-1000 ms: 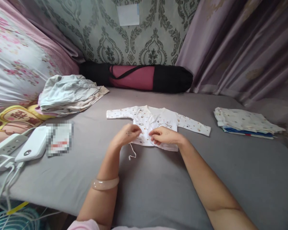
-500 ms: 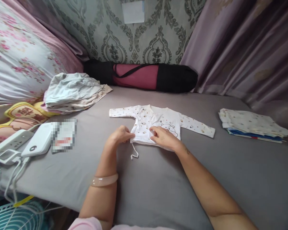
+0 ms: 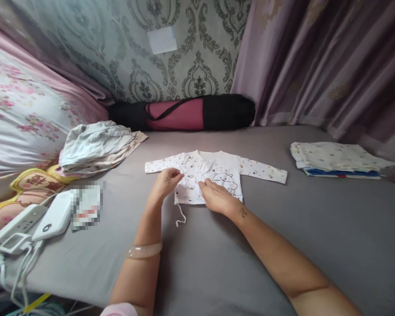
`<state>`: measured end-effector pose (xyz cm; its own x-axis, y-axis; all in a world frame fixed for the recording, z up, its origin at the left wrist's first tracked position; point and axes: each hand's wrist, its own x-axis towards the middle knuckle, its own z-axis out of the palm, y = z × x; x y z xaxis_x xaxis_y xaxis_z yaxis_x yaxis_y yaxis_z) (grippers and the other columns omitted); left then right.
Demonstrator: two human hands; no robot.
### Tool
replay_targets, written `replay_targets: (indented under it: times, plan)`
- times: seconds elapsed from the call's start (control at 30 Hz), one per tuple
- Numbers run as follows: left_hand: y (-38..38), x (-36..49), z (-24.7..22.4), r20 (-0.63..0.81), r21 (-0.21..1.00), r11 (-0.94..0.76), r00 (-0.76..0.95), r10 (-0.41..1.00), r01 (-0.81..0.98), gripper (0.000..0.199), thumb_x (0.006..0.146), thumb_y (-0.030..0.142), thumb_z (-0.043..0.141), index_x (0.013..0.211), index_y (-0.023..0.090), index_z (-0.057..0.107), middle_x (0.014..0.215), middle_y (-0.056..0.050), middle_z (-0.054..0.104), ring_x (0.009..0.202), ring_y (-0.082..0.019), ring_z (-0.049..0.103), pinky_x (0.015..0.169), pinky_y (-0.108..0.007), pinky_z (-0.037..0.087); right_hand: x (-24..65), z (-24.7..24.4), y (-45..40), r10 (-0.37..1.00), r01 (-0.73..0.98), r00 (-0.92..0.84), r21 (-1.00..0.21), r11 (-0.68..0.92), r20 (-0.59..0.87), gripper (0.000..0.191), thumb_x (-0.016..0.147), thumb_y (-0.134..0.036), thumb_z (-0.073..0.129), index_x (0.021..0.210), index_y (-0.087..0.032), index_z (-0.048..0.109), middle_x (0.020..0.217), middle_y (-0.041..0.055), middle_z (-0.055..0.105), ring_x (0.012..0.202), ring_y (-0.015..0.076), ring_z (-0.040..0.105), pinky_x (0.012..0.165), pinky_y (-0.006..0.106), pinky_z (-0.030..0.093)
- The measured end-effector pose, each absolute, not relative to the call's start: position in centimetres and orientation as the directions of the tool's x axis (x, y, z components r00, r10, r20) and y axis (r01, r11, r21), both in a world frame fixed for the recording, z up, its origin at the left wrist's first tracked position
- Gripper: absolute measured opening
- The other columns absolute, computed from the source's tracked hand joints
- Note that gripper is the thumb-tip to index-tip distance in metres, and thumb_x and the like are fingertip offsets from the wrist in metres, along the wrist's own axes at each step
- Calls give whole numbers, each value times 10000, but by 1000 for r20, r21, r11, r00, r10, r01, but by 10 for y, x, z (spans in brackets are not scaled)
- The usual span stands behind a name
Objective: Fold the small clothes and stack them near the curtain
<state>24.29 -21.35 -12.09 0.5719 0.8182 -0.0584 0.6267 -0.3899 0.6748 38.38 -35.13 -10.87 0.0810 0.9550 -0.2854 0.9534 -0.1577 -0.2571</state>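
Observation:
A small white wrap-front baby shirt (image 3: 191, 193) lies spread out with both sleeves stretched sideways. It has small prints and an outlined animal face on the right part, half covered by my hand. My left hand (image 3: 166, 182) pinches the cloth at the shirt's left side, below the sleeve. On the middle of the front, my right hand (image 3: 219, 197) has its fingers drawn together on the fabric; its thumb is mostly hidden. From the lower left corner a thin white tie string (image 3: 181, 216) trails onto the grey sheet (image 3: 197, 263).
Folded clothes (image 3: 339, 158) are stacked at right, and a loose clothes pile (image 3: 95, 147) is at left. A power bank (image 3: 54, 215), power strip (image 3: 19, 226) and cables lie front left. A long black-and-pink bag (image 3: 177, 115) rests along the wall.
My left hand has moved up the shirt's side from the lower corner toward the underarm. The right hand stays on the front, its fingers closer together. The camera view has shifted slightly.

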Motion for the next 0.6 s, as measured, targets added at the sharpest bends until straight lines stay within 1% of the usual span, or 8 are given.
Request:
replay_targets:
  times: [0.07, 0.13, 0.17, 0.23, 0.33, 0.47, 0.53, 0.6]
  plan:
    - [-213, 271, -118, -19, 740, -452, 687, 726, 498, 303, 747, 411, 550, 793, 137, 671, 724, -25, 640, 681, -144, 548, 626, -234, 405, 383, -107, -352, 954, 954, 82, -255, -159, -288, 347, 870, -71, 430, 1180, -189, 533, 1202, 151, 547, 1010, 265, 599, 784, 338, 459]
    - [-210, 301, -118, -26, 762, -452, 719, 694, 464, 288, 746, 375, 555, 822, 132, 689, 713, -15, 636, 660, -137, 545, 614, -235, 404, 384, -108, -353, 957, 953, 75, -263, -151, -279, 372, 859, -62, 442, 1201, -182, 526, 1218, 150, 543, 1038, 268, 597, 810, 343, 468]
    - [-208, 315, -120, -48, 755, -439, 709, 703, 486, 265, 745, 349, 562, 819, 132, 694, 691, -8, 627, 642, -134, 541, 602, -234, 399, 385, -109, -353, 960, 952, 71, -267, -146, -271, 380, 856, -63, 449, 1212, -173, 523, 1220, 154, 543, 1046, 270, 597, 817, 346, 473]
    - [-203, 338, -125, -120, 710, -387, 643, 757, 588, 204, 735, 316, 599, 735, 130, 682, 613, 1, 588, 611, -133, 536, 576, -233, 386, 385, -111, -353, 964, 952, 66, -275, -139, -258, 383, 855, -70, 464, 1227, -146, 521, 1212, 167, 550, 1051, 279, 599, 823, 355, 483]
    - [-196, 359, -134, -207, 635, -308, 540, 816, 709, 171, 683, 298, 687, 629, 141, 643, 555, -2, 561, 624, -152, 562, 572, -236, 388, 386, -113, -353, 971, 952, 55, -282, -121, -234, 387, 852, -75, 487, 1235, -113, 527, 1198, 184, 558, 1061, 288, 600, 833, 363, 491]
    - [-189, 368, -141, -221, 612, -281, 501, 837, 739, 165, 604, 261, 760, 645, 161, 636, 580, -15, 593, 676, -184, 602, 598, -245, 411, 386, -116, -351, 976, 952, 53, -283, -112, -211, 416, 834, -65, 512, 1248, -96, 534, 1194, 195, 560, 1059, 301, 606, 826, 371, 501]
    - [-187, 370, -143, -231, 620, -265, 494, 838, 738, 170, 597, 247, 768, 645, 164, 627, 567, -8, 583, 654, -179, 600, 589, -244, 415, 387, -117, -350, 977, 951, 51, -289, -111, -208, 429, 830, -65, 519, 1257, -89, 532, 1194, 201, 561, 1052, 305, 611, 822, 374, 504]
    - [-185, 371, -145, -234, 642, -253, 499, 835, 724, 168, 622, 248, 758, 654, 163, 617, 540, 10, 553, 598, -153, 575, 560, -232, 407, 387, -118, -350, 977, 949, 49, -296, -110, -207, 435, 826, -64, 528, 1260, -84, 532, 1194, 204, 561, 1048, 307, 614, 822, 376, 505]
